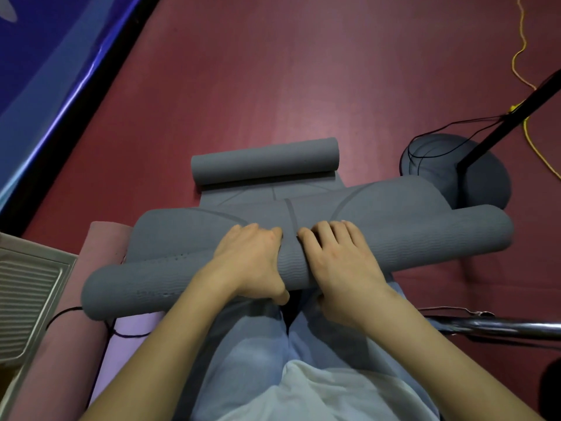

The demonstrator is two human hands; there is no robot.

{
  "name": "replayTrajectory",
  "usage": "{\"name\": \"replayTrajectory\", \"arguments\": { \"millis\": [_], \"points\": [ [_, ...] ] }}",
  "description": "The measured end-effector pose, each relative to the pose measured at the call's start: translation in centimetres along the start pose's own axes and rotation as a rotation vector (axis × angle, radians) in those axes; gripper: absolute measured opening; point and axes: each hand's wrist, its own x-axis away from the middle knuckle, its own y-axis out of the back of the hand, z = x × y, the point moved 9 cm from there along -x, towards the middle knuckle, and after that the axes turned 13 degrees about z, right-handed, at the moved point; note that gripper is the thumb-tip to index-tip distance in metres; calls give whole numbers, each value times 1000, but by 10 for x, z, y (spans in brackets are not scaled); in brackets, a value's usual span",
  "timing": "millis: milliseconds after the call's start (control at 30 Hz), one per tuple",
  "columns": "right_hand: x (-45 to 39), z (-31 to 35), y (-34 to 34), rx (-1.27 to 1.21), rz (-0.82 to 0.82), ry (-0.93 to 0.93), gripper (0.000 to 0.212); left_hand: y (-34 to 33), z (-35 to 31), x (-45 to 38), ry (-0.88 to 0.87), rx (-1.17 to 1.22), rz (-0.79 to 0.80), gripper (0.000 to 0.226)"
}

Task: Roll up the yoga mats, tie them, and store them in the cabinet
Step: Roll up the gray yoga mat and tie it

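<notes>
- Both forearms are bare from the lower frame edge up to the wrists; no sleeve cuff shows on either one.
- The left hand [252,262] wears no glove, ring or band that can be made out.
- The right hand [337,268] is likewise bare, with short, plain fingernails showing on its fingers [334,230].
- The legs are clad in pale blue trousers [252,344] of a soft-looking, lightly creased fabric, possibly denim, though the blur makes the weave hard to judge.
- A white top [328,393] hangs loose over the waist, its hem falling in soft folds across the upper trousers.
</notes>
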Motion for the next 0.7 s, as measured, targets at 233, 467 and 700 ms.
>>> {"name": "replayTrajectory", "arguments": {
  "millis": [233,467,700],
  "points": [
    [-17,-4,11,-21,114,77,95,13,2,-2,-93,92,-99,90],
    [-24,-6,12,-25,213,108,106,16,3,5,-144,71,-224,84],
    [-42,-8,16,-89,333,106,101,21,17,7,-187,235,-213,76]
  ]
}}
